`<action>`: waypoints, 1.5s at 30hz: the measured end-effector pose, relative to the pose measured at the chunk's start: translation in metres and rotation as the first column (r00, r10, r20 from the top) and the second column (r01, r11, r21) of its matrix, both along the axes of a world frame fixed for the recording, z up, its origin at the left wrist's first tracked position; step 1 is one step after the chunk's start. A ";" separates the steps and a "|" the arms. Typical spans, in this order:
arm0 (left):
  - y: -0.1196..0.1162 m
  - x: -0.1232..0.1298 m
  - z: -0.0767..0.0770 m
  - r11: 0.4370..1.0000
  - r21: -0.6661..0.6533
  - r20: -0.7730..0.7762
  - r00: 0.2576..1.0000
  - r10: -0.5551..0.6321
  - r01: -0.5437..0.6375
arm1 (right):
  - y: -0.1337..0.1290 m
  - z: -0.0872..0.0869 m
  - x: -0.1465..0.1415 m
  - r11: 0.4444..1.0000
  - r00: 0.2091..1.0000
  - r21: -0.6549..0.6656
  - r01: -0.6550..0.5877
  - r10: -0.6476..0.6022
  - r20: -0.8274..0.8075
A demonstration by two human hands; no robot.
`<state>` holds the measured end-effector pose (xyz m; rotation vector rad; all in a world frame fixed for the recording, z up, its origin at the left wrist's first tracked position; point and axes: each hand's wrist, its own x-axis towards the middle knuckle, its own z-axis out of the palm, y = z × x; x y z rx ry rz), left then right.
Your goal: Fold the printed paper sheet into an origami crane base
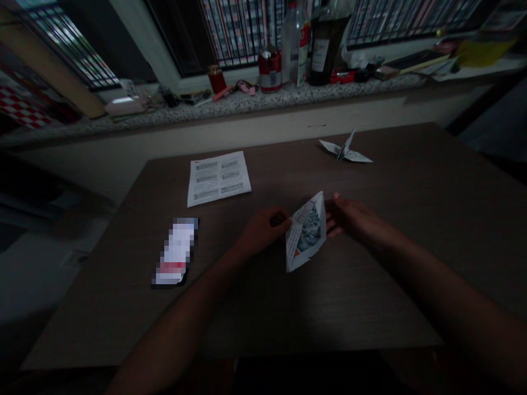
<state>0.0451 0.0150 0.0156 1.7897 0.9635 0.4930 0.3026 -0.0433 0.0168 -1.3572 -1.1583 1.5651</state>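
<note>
A folded sheet of printed paper point(308, 233), roughly diamond-shaped with a grey-blue picture and lines of text, is held tilted above the table. My left hand point(268, 229) pinches its left edge between thumb and fingers. On the other side, my right hand point(349, 218) has its fingers stretched out, with the fingertips at or just behind the paper's right edge; whether they touch it is hard to see. Beyond my right hand stands a folded paper crane point(345, 151) with its wings spread.
On the brown table point(247, 312) lie a printed sheet point(219, 178) at the back left and a lit phone point(176, 252) nearer me. Behind, a stone windowsill point(230, 107) bears a red can point(270, 68), a clear bottle point(295, 49), a dark bottle point(323, 52) and a small jar point(216, 79).
</note>
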 end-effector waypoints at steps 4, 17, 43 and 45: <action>0.002 0.000 -0.004 0.995 -0.057 0.027 0.996 0.089 -0.087 | -0.002 0.004 -0.002 0.996 0.988 -0.018 -0.088 0.089 0.125; 0.000 0.004 -0.010 0.971 -0.186 0.096 0.980 0.172 -0.152 | -0.004 0.000 -0.012 0.996 0.981 -0.027 -0.087 0.091 0.170; -0.004 -0.004 0.006 0.669 0.737 -0.229 0.967 0.107 0.101 | 0.021 0.024 -0.035 0.784 0.407 0.097 -0.613 0.208 0.890; -0.003 -0.004 0.007 0.725 0.680 -0.257 0.961 0.099 0.107 | 0.023 0.024 -0.037 0.775 0.389 0.094 -0.625 0.206 0.898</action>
